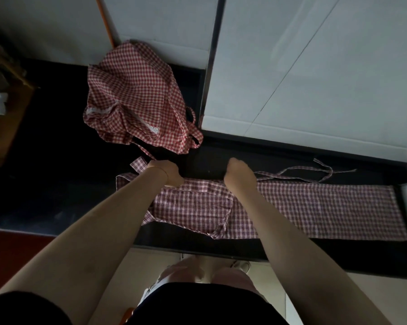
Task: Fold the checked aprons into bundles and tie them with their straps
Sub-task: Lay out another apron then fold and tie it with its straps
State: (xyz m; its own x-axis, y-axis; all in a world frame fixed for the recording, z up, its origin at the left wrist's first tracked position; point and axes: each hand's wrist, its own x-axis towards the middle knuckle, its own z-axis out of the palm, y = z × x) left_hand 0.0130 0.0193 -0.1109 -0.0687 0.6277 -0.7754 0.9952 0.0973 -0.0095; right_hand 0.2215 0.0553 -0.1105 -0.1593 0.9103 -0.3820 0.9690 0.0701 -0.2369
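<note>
**Both hands at the far edge of the flattened apron**

A long pink-and-maroon plaid cotton apron (291,207) lies spread lengthwise along the front of the black stone worktop (57,160), already folded into a narrow band, its thin matching strap (315,172) trailing toward the worktop's right end. The left hand (167,174) and the right hand (240,172) are both at the band's far long edge, near its left half, fingers curled down onto the cloth; they appear to be pinching that edge, though the fingertips are hidden behind the knuckles. A second, red-and-white gingham apron with lace trim (136,95) sits crumpled toward the worktop's back edge, against the white tiled wall (315,66), not yet folded.

The step in hand looks like another lengthwise fold or a squaring-up of the band. To do it well, both hands should lift the far edge together and bring it level onto the near edge, so the checks line up and no slack bunches at the loose flap on the left. The strap should be kept outside the fold, free on the right, so it remains reachable for tying once the band is rolled.
</note>
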